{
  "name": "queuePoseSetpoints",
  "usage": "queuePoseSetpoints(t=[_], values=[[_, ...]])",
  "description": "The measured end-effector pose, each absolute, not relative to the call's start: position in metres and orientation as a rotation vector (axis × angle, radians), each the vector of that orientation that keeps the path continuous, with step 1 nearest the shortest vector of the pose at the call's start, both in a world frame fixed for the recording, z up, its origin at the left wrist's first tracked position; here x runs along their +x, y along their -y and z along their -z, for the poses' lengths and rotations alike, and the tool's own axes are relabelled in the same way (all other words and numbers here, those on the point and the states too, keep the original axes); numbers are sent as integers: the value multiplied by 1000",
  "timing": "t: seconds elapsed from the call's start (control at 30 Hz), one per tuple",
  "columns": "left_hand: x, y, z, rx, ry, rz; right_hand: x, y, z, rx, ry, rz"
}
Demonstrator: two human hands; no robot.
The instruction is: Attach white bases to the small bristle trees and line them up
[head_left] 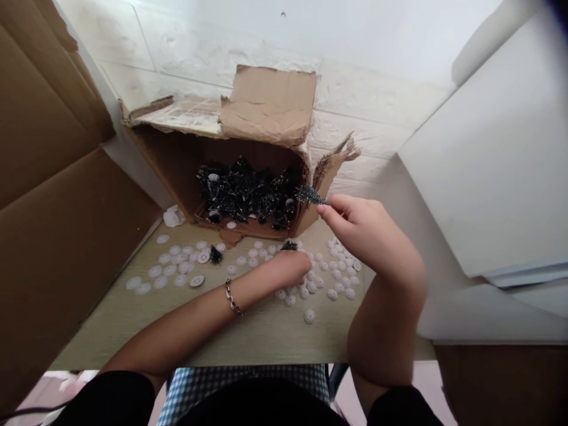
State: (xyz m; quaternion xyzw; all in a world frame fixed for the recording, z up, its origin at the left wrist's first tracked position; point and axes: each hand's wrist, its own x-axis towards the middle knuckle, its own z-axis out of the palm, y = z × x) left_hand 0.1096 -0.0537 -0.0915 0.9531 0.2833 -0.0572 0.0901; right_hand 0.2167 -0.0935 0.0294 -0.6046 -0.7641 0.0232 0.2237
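My right hand (361, 228) is raised at the right of the cardboard box, closed on a small dark bottle-brush tree (309, 194) whose bristles point left toward the opening. My left hand (293, 268) rests low among small white discs (320, 283) on the table, its fingers curled and mostly hidden from me. Just behind its knuckles shows another dark bristly tree (290, 245); whether the hand touches it I cannot tell. Inside the box lies a pile of similar trees (251, 192), some with white bases showing.
The torn cardboard box (173, 171) lies with its opening toward me, against a white brick-patterned wall. White discs (177, 259) and a loose dark tree tip (215, 255) are at left, near crumpled white paper (174, 216). Large cardboard (66, 254) stands left; white panels (492, 165) stand right.
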Motion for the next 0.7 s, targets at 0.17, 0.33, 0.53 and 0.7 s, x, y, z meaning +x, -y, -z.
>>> queuePoseSetpoints(t=[0.17, 0.33, 0.53, 0.7], values=[[104, 50, 88, 2829, -817, 26, 217, 94, -30, -1666, 2114, -73], [78, 29, 58, 2643, -787, -142, 222, 97, -32, -1687, 2111, -131], [27, -1, 20, 2348, -1004, -418, 224, 98, -32, -1672, 2115, -189], [7, -7, 9, 1984, -996, -854, 210, 83, -26, -1515, 2129, -214]])
